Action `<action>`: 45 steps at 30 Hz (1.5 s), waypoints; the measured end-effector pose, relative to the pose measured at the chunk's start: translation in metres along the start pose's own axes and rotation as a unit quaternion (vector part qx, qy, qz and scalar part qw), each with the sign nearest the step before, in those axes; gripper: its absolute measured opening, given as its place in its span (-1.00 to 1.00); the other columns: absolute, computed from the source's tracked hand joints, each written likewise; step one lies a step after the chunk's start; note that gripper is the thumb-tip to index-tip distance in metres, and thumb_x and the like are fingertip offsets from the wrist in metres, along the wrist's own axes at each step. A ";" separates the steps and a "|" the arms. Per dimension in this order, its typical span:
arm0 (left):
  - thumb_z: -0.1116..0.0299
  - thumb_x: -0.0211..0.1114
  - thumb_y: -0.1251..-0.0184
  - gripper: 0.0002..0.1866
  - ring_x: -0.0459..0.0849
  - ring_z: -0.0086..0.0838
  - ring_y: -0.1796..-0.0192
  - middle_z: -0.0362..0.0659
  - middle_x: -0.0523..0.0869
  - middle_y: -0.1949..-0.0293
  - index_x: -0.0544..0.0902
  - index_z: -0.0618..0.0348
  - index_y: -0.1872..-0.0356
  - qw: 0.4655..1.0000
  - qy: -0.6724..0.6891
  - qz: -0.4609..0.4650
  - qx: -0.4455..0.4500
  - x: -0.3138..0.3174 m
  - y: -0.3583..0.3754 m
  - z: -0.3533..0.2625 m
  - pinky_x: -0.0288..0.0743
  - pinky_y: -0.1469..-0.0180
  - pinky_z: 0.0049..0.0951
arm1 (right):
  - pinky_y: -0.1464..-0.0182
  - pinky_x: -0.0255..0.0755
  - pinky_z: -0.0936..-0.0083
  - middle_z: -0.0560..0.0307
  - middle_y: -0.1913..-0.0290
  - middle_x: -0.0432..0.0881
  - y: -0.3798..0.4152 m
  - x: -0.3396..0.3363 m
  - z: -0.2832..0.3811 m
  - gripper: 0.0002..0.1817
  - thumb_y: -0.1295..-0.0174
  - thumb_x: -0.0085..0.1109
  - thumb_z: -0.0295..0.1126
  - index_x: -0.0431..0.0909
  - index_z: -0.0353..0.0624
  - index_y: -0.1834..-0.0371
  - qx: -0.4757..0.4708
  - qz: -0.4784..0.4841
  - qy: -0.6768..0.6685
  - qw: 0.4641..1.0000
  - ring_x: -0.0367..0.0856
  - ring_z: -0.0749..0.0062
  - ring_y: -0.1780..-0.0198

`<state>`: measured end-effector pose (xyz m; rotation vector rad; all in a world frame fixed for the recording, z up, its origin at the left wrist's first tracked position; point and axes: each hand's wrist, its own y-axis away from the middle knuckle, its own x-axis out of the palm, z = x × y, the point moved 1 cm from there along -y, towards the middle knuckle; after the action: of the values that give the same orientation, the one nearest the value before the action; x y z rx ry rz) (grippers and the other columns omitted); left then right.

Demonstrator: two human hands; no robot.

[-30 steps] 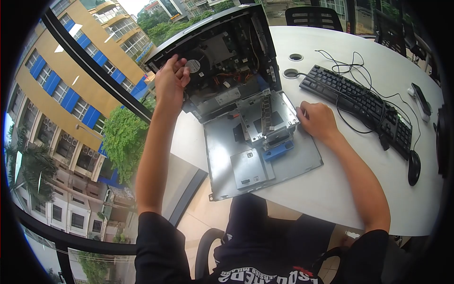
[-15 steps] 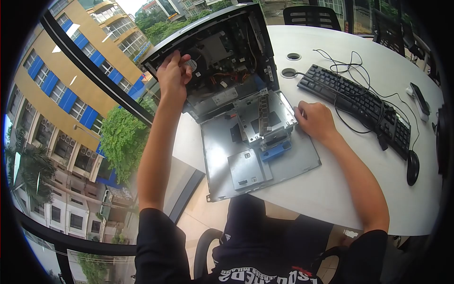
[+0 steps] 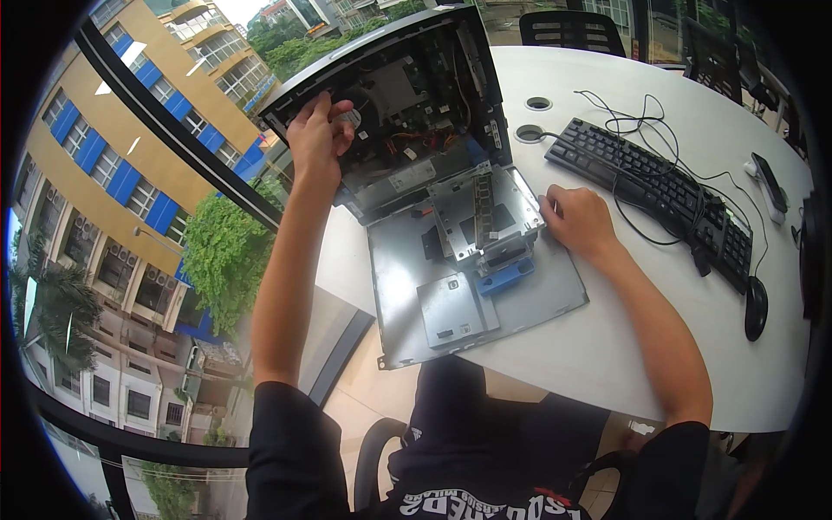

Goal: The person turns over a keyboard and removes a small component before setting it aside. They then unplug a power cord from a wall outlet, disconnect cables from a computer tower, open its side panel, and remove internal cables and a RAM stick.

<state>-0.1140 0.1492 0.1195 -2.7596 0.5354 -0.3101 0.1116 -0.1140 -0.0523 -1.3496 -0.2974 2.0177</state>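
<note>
An opened desktop computer case (image 3: 394, 165) stands tilted at the back of the table, its fan, board and coloured wires exposed. My left hand (image 3: 319, 134) is at the case's left inner edge, fingers curled; what they grip, if anything, is hidden. My right hand (image 3: 579, 218) rests on the table as a loose fist with nothing visible in it. Beside it is a metal drive bracket (image 3: 451, 221) with a memory stick (image 3: 483, 208) lying on top and a blue part (image 3: 506, 277) at its front. Under the bracket lies a flat metal side panel (image 3: 394, 303).
A thin silver drive (image 3: 451, 308) lies on the panel. To the right are a black keyboard (image 3: 650, 186) with a tangled cable, a mouse (image 3: 757, 308) and a dark handheld device (image 3: 770, 180). Two cable holes are in the white table (image 3: 555, 338). A window is at left.
</note>
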 end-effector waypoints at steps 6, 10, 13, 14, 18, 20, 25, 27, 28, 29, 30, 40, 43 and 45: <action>0.24 0.24 -0.60 -0.62 0.61 -0.48 0.58 0.00 0.76 0.24 0.51 0.30 -0.22 1.000 -0.005 0.014 0.006 -0.003 0.002 0.002 0.22 0.66 -0.57 | 0.29 0.57 0.10 -0.07 0.53 0.69 0.000 0.000 0.000 -0.72 -0.38 0.19 -0.24 0.68 -0.19 0.42 -0.003 -0.004 -0.002 1.000 0.70 -0.04 0.44; 0.26 0.24 -0.59 -0.64 0.60 -0.47 0.62 -0.02 0.74 0.28 0.51 0.31 -0.19 0.998 -0.040 0.006 0.039 -0.007 0.028 0.002 0.22 0.67 -0.57 | 0.29 0.57 0.09 -0.08 0.52 0.69 0.000 0.001 -0.002 -0.72 -0.38 0.19 -0.25 0.68 -0.19 0.42 -0.004 -0.005 -0.001 1.000 0.70 -0.04 0.44; 0.27 0.25 -0.58 -0.67 0.59 -0.47 0.66 -0.03 0.73 0.31 0.51 0.32 -0.13 0.992 -0.057 -0.035 0.107 -0.024 0.044 0.009 0.24 0.66 -0.57 | 0.29 0.56 0.08 -0.08 0.52 0.69 0.000 0.000 -0.002 -0.72 -0.38 0.19 -0.24 0.67 -0.19 0.42 -0.002 -0.002 -0.002 1.000 0.69 -0.05 0.43; 0.28 0.25 -0.58 -0.68 0.58 -0.47 0.68 -0.04 0.73 0.32 0.51 0.32 -0.11 0.988 -0.058 -0.053 0.135 -0.035 0.046 0.013 0.25 0.66 -0.57 | 0.29 0.56 0.08 -0.08 0.52 0.69 0.000 -0.001 -0.001 -0.71 -0.38 0.19 -0.24 0.67 -0.19 0.42 -0.002 0.000 -0.005 1.000 0.69 -0.05 0.43; 0.25 0.32 -0.54 -0.69 0.71 -0.53 0.43 -0.10 0.74 0.28 0.54 0.30 -0.04 0.949 -0.140 -0.124 0.254 -0.082 0.047 0.026 0.35 0.55 -0.62 | 0.28 0.56 0.09 -0.09 0.52 0.69 0.000 0.002 -0.002 -0.71 -0.38 0.19 -0.24 0.67 -0.20 0.42 -0.007 -0.004 0.000 1.000 0.69 -0.04 0.43; 0.16 0.45 -0.44 -0.53 0.76 -0.48 0.13 -0.08 0.76 0.14 0.55 0.32 -0.12 0.944 -0.208 -0.123 0.224 -0.101 0.047 0.039 0.55 0.25 -0.55 | 0.27 0.56 0.10 -0.09 0.52 0.69 -0.001 0.002 -0.003 -0.71 -0.38 0.20 -0.23 0.67 -0.20 0.42 -0.002 -0.001 0.005 1.000 0.69 -0.04 0.42; 0.00 0.59 -0.26 -0.26 0.74 -0.34 -0.09 0.03 0.74 -0.03 0.53 0.40 -0.22 0.926 -0.360 -0.043 0.110 -0.115 0.049 0.072 0.58 -0.12 -0.40 | 0.29 0.55 0.10 -0.09 0.53 0.68 0.000 0.003 -0.001 -0.71 -0.37 0.21 -0.24 0.66 -0.20 0.44 -0.003 -0.006 0.000 1.000 0.69 -0.03 0.43; -0.05 0.62 -0.21 -0.21 0.75 -0.32 -0.06 0.05 0.75 -0.02 0.54 0.42 -0.21 0.915 -0.387 -0.035 0.107 -0.114 0.046 0.090 0.59 -0.11 -0.39 | 0.30 0.54 0.10 -0.09 0.54 0.68 0.000 0.003 -0.002 -0.71 -0.37 0.21 -0.24 0.65 -0.20 0.44 -0.005 -0.009 0.000 1.000 0.68 -0.03 0.43; -0.07 0.63 -0.18 -0.19 0.76 -0.32 -0.04 0.05 0.76 -0.01 0.54 0.43 -0.20 0.910 -0.394 -0.039 0.121 -0.108 0.046 0.095 0.59 -0.10 -0.38 | 0.30 0.54 0.10 -0.09 0.54 0.68 0.000 0.003 -0.001 -0.71 -0.37 0.21 -0.24 0.65 -0.20 0.44 -0.006 -0.009 0.002 1.000 0.68 -0.03 0.43; -0.10 0.64 -0.15 -0.16 0.77 -0.31 -0.02 0.05 0.78 0.01 0.54 0.43 -0.20 0.906 -0.400 -0.042 0.135 -0.103 0.046 0.098 0.60 -0.09 -0.38 | 0.30 0.54 0.10 -0.09 0.54 0.68 0.000 0.003 -0.001 -0.71 -0.38 0.21 -0.24 0.65 -0.21 0.44 -0.006 -0.010 0.004 1.000 0.68 -0.03 0.43; -0.07 0.64 -0.14 -0.18 0.78 -0.31 0.02 0.05 0.79 0.05 0.55 0.45 -0.18 0.903 -0.406 -0.054 0.134 -0.098 0.046 0.102 0.61 -0.07 -0.37 | 0.30 0.54 0.10 -0.09 0.54 0.68 0.000 0.002 -0.001 -0.71 -0.38 0.21 -0.24 0.65 -0.21 0.44 -0.005 -0.011 0.006 1.000 0.68 -0.03 0.43; 0.32 0.45 -0.23 -0.47 0.80 -0.42 0.14 -0.03 0.84 0.21 0.63 0.39 -0.20 0.899 -0.418 -0.005 0.133 -0.108 0.036 0.092 0.60 0.04 -0.41 | 0.29 0.55 0.10 -0.08 0.53 0.69 -0.002 0.002 -0.003 -0.72 -0.38 0.20 -0.24 0.67 -0.20 0.41 -0.002 -0.003 0.001 1.000 0.68 -0.04 0.42; 0.50 0.33 -0.35 -0.46 0.76 -0.52 0.07 -0.16 0.80 0.13 0.55 0.41 -0.35 0.950 -0.297 0.079 0.057 -0.130 0.042 0.083 0.57 0.00 -0.53 | 0.29 0.55 0.10 -0.08 0.52 0.68 -0.001 0.001 -0.003 -0.72 -0.38 0.21 -0.24 0.67 -0.19 0.41 0.005 0.001 0.003 1.000 0.68 -0.03 0.42; 0.48 0.34 -0.38 -0.48 0.76 -0.51 0.05 -0.16 0.79 0.11 0.54 0.42 -0.35 0.962 -0.264 0.054 0.035 -0.143 0.046 0.082 0.58 -0.01 -0.52 | 0.29 0.56 0.10 -0.08 0.53 0.68 -0.001 0.002 -0.002 -0.73 -0.37 0.21 -0.24 0.67 -0.19 0.41 0.006 0.000 0.003 1.000 0.68 -0.03 0.42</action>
<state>-0.2371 0.1867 0.0064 -2.5756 0.5116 0.4166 0.1133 -0.1125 -0.0541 -1.3477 -0.2831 2.0126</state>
